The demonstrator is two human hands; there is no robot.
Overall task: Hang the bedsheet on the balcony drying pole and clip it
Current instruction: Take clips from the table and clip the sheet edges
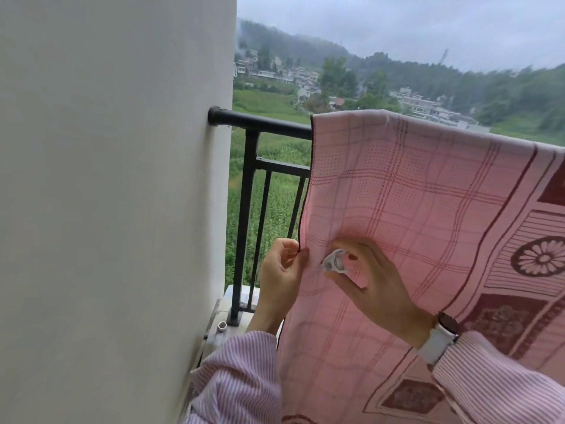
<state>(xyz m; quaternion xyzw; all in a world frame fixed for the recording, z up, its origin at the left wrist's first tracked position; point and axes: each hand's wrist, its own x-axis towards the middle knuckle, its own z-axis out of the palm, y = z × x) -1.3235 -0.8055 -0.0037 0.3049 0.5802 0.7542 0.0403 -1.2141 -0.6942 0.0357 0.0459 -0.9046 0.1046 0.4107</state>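
Note:
A pink checked bedsheet [406, 191] with dark red flower panels hangs over the black top rail [263, 122] of the balcony railing, draping down on my side. My left hand [281, 270] pinches the sheet's left edge between thumb and fingers, well below the rail. My right hand [376, 286], with a white watch at the wrist, holds a small white clip [334, 262] against the cloth, just right of that edge. Whether the clip's jaws bite the fabric I cannot tell.
A white wall [116, 194] stands close on the left, where the rail is fixed. Black vertical bars [247, 215] run down to a tiled ledge [241, 296]. A small white ring-shaped object [222, 325] lies by the post's foot. Beyond lie green fields and houses.

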